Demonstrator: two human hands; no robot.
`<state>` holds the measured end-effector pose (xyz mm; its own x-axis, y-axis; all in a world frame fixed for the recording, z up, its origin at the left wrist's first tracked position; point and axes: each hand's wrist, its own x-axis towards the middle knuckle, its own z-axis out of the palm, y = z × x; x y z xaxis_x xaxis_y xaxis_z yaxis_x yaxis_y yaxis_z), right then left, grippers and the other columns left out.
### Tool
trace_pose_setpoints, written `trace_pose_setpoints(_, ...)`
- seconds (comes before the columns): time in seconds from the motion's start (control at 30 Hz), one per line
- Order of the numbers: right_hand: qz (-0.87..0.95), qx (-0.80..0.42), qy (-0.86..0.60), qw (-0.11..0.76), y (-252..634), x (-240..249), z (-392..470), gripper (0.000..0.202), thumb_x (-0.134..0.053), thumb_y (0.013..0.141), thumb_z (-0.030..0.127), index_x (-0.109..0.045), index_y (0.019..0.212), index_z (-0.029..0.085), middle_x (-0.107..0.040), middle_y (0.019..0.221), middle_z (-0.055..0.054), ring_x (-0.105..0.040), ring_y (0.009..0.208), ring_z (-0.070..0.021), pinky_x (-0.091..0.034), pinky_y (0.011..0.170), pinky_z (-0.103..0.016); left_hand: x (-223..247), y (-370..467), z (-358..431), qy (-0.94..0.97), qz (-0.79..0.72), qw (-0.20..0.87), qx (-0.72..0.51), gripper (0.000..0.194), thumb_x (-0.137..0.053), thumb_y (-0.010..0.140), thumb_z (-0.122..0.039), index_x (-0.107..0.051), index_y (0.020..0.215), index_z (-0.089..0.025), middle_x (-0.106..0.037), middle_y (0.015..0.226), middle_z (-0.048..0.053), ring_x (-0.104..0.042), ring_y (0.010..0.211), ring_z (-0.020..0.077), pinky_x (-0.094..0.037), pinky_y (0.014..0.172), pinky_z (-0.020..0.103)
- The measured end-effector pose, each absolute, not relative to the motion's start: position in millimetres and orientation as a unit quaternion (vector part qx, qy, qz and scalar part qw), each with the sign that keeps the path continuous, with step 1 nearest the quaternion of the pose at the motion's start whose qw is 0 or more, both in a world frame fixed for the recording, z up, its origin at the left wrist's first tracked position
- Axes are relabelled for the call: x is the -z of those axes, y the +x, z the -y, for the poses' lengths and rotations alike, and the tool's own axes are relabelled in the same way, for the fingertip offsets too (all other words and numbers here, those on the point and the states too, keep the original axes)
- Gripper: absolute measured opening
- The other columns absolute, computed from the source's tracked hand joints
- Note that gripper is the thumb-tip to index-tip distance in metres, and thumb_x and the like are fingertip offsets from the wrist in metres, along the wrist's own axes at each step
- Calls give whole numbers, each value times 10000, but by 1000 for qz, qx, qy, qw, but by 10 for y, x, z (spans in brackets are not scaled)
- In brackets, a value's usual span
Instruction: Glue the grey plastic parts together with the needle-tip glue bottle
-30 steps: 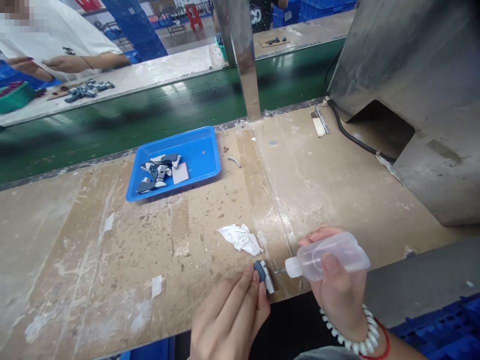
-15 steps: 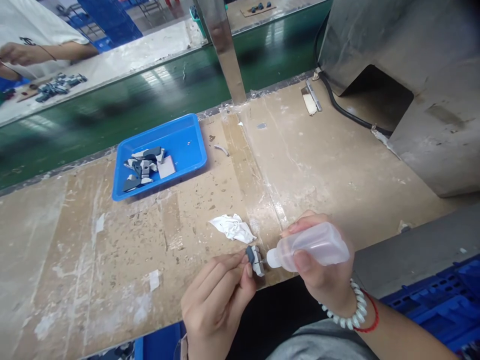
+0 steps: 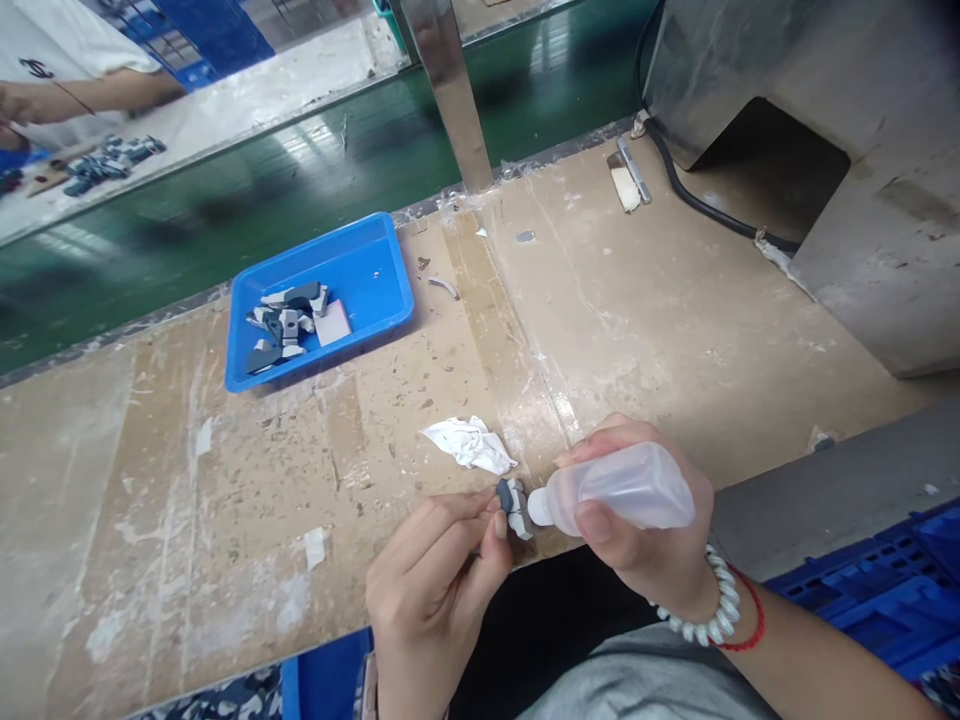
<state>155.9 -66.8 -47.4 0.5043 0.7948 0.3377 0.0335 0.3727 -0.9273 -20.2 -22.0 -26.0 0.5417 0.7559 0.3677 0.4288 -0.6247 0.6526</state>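
Near the table's front edge, my left hand [image 3: 442, 560] pinches a small dark-blue and light-grey part [image 3: 516, 508] between thumb and fingers. My right hand [image 3: 652, 520] is wrapped round a clear plastic squeeze bottle [image 3: 626, 487], tipped sideways with its white cap toward the part. The bottle's tip is right beside the grey side of the part; whether they touch I cannot tell. A crumpled white tissue [image 3: 471, 444] lies on the table just behind the part. Farther back on the left, a blue tray [image 3: 367, 290] holds several grey and dark-blue pieces [image 3: 289, 322] and a pinkish square [image 3: 332, 323].
A metal post [image 3: 448, 90] stands at the table's back edge, and a metal housing [image 3: 862, 250] with a black cable [image 3: 694, 198] at the right. A scraper-like tool [image 3: 632, 175] lies near it. Across the green strip, a person's arm [image 3: 112, 93] is beside more parts.
The view has shifted slightly. The bottle's tip is closer to the part, and both hands keep their hold.
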Motion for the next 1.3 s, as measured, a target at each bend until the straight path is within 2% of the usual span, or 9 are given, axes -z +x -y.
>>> trace_pose_setpoints(0.47,420,-269,-500,708,1567,497,689,152,-727,833,144,-670,940,235,-662,744,13,-628,603,-142,-528,514,-245,258,-194,184,832,-370,259,-323,195,-674,915,-59,-686,763,-180,-744,826,34,-712,780,161,-564,659,266)
trace_pose_setpoints(0.6,382,-257,-493,739,1521,506,688,162,-771,848,248,-668,974,246,-664,784,3,-630,633,-145,-542,548,-252,277,-212,218,837,-374,249,-314,165,-675,924,-64,-700,809,-180,-752,859,26,-730,826,153,-588,734,250)
trace_pose_setpoints(0.67,333,-260,-460,781,1510,521,682,308,-780,873,293,-622,1137,308,-678,877,2,-644,702,-154,-575,608,-265,316,-246,258,843,-368,232,-316,137,-685,921,-61,-727,875,-183,-760,954,40,-727,913,162,-593,815,262)
trace_pose_setpoints(0.73,279,-287,-437,806,1534,529,674,431,-798,871,276,-562,1219,369,-665,1060,-5,-662,867,-159,-613,699,-265,374,-292,310,858,-359,200,-308,161,-705,916,-75,-755,1018,-190,-754,1110,65,-701,1057,197,-586,920,305)
trace_pose_setpoints(0.83,208,-371,-444,789,1648,506,671,408,-869,786,206,-603,1080,307,-580,1222,-13,-642,1089,-154,-628,826,-220,472,-357,385,882,-351,140,-282,324,-712,921,-91,-717,1229,-191,-736,1219,83,-644,1196,240,-581,991,359)
trace_pose_setpoints(1.0,142,-480,-439,746,1949,438,738,426,-904,732,200,-588,1013,253,-638,1091,-7,-722,957,-141,-635,834,-198,561,-391,423,886,-340,104,-296,387,-657,927,-6,-703,1263,-193,-747,1152,70,-638,1175,227,-588,969,347)
trace_pose_setpoints(1.13,198,-410,-498,738,2126,448,796,421,-911,730,340,-632,1025,227,-724,895,-28,-729,776,-156,-643,720,-215,551,-390,388,872,-354,92,-325,373,-597,954,-9,-670,1291,-150,-725,1099,86,-639,1095,211,-554,935,316)
trace_pose_setpoints(1.23,247,-351,-535,728,2174,437,803,433,-804,836,457,-651,1157,209,-766,794,-67,-738,706,-182,-630,653,-230,518,-379,391,854,-358,107,-361,257,-527,1013,-64,-671,1217,-128,-721,1015,83,-633,999,191,-521,911,305)
trace_pose_setpoints(1.3,274,-372,-537,706,2182,411,789,429,-695,919,500,-662,1213,190,-770,777,-83,-733,669,-183,-627,631,-247,477,-360,421,848,-339,143,-382,224,-468,1073,-184,-673,1143,-126,-709,932,79,-627,929,178,-514,878,310)
